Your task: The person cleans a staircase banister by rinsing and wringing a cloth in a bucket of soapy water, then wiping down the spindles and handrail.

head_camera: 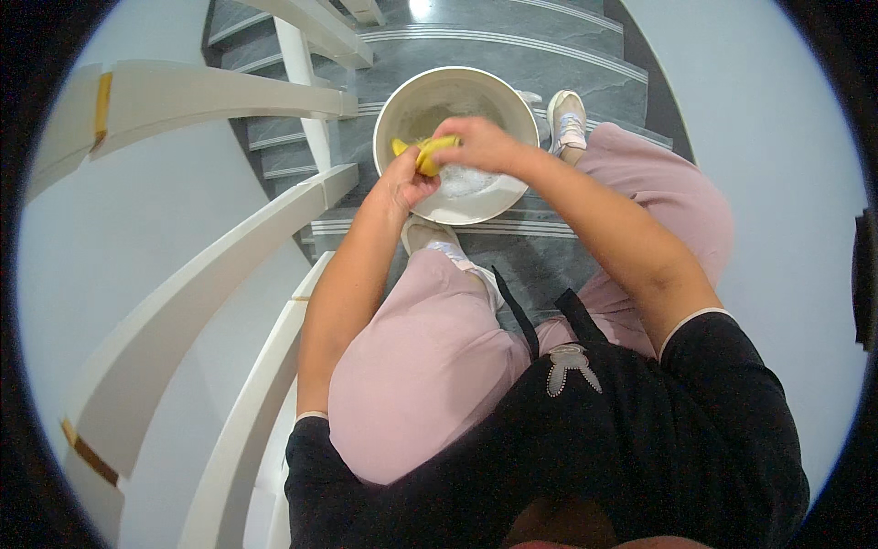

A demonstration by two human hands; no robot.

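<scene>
Both my hands grip a yellow cleaning cloth or sponge (432,156) over a white round bucket (386,130); which of the two it is cannot be told. My left hand (410,180) holds it from the left, near the bucket's rim. From the right, my right hand (480,144) closes on its other side, slightly blurred. Below the hands, cloudy water with white suds (468,180) lies in the bucket. My fingers hide part of the yellow piece.
The bucket stands on grey stair treads (507,58) with pale edge strips, between my shoes (568,123). White railing bars (226,254) curve along the left. A pale wall (761,206) rises at the right. Behind the bucket's right rim shows a whitish object (530,97), partly hidden.
</scene>
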